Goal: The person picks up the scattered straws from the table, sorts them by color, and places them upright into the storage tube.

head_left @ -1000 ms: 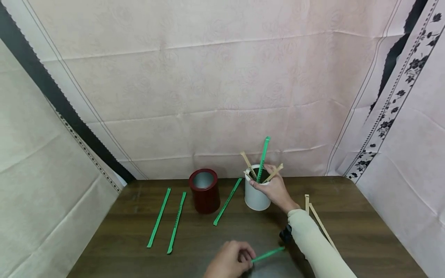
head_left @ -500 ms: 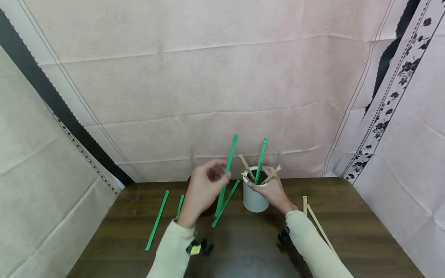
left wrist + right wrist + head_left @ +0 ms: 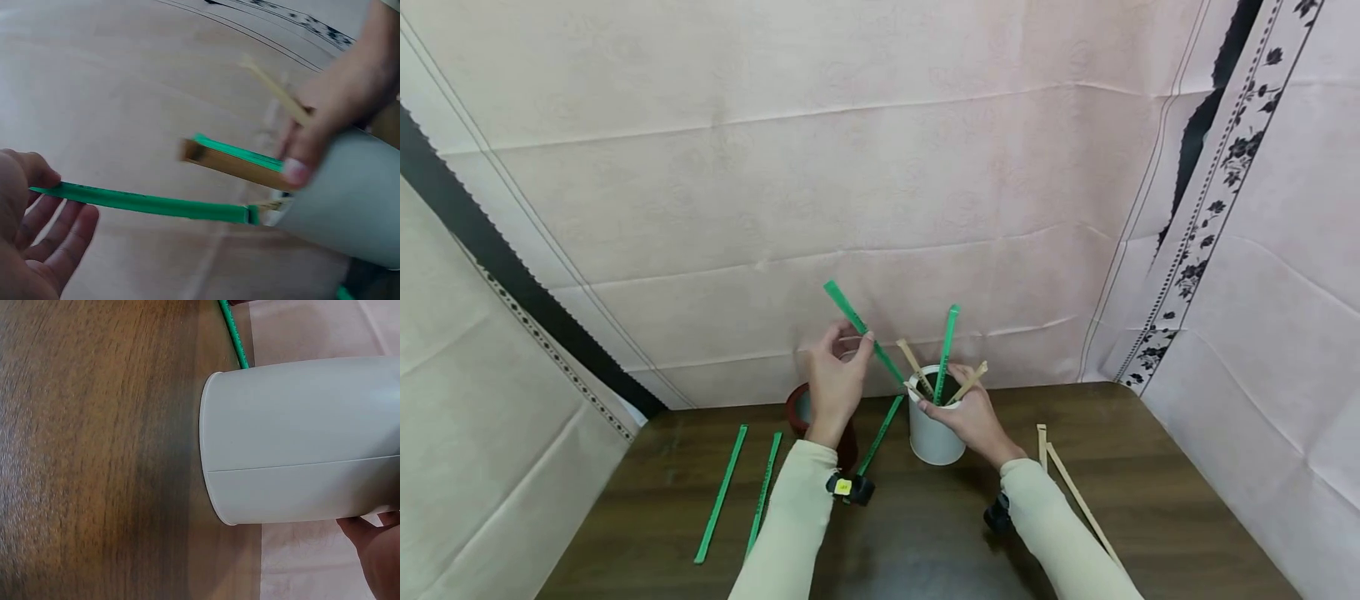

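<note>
In the head view my left hand pinches a flat green stick near its middle. The stick slants down to the right, its lower end at the rim of a white cylindrical cup. In the left wrist view thumb and fingers hold one end of this green stick, and its far end is by the cup's mouth. My right hand grips the cup around its upper edge. Another green stick and several pale tan sticks stand in the cup. The cup stands on the table in the right wrist view.
A dark red cylindrical cup stands behind my left forearm, partly hidden. Green sticks lie on the wooden table at left, and one between the cups. Tan sticks lie at right. A pale cloth hangs behind.
My left hand has risen from the table's front with the green stick to the white cup, and the stick now tilts down toward its rim. My right hand keeps holding the cup.
</note>
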`<state>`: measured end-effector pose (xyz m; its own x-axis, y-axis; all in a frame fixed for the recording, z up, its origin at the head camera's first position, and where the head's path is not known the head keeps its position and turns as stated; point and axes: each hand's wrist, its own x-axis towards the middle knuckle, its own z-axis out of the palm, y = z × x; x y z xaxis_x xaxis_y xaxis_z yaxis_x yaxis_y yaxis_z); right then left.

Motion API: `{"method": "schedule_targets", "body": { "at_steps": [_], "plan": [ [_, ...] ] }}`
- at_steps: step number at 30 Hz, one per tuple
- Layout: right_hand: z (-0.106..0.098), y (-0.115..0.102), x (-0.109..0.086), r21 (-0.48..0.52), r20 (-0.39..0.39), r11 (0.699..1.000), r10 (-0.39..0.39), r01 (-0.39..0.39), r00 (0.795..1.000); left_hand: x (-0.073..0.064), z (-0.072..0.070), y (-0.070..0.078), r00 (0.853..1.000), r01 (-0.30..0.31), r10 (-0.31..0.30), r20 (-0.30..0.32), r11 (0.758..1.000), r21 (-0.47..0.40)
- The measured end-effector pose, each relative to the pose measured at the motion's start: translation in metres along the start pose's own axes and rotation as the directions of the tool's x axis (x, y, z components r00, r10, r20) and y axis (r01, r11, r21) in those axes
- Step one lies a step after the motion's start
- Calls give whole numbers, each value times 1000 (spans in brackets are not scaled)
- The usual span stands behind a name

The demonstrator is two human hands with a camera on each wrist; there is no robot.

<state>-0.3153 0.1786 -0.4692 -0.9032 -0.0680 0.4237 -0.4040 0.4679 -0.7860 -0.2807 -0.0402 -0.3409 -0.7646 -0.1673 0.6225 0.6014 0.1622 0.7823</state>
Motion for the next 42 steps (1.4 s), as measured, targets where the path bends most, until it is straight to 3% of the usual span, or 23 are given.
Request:
{"method": "schedule_targets", "body": {
  "at_steps": [7, 10, 14, 17, 20, 23, 27, 30, 32, 39, 42],
  "plan": [
    [0, -2, 0, 11, -7, 1000, -2, 2, 1000, -8, 18, -30, 996, 75, -77, 46, 996, 52],
    [0, -2, 1, 12, 3, 1000, -8, 8, 1000, -14, 23, -38, 988, 117, -129, 84, 984, 136],
    [-1, -1, 1, 13, 12, 1000, -18, 18, 1000, -23, 30, -49, 968, 148, -196, 156, 949, 278],
    [-2, 1, 0, 14, 9, 1000, -25, 25, 1000, -28, 35, -57, 947, 134, -230, 224, 918, 374],
    [-1, 2, 0, 23, 15, 999, -27, 27, 1000, -31, 38, -61, 921, 133, -270, 281, 896, 424],
    [0, 2, 1, 24, 20, 999, -26, 25, 999, -30, 38, -58, 905, 172, -313, 289, 889, 425],
    [-2, 0, 3, 12, 7, 1000, -24, 23, 1000, -23, 36, -50, 927, 213, -305, 218, 907, 363],
    [-4, -2, 5, 4, -5, 1000, -27, 27, 1000, -17, 35, -45, 953, 192, -255, 164, 925, 327],
    [-5, -1, 5, 2, -3, 1000, -27, 27, 1000, -15, 34, -44, 961, 175, -233, 151, 931, 320],
    [-3, 0, 3, 22, 17, 1000, -1, 1, 1000, -23, 34, -52, 947, 203, -273, 168, 917, 344],
    [-3, -1, 3, 26, 8, 1000, 6, -7, 1000, -24, 34, -53, 951, 198, -266, 156, 915, 352]
  ]
}}
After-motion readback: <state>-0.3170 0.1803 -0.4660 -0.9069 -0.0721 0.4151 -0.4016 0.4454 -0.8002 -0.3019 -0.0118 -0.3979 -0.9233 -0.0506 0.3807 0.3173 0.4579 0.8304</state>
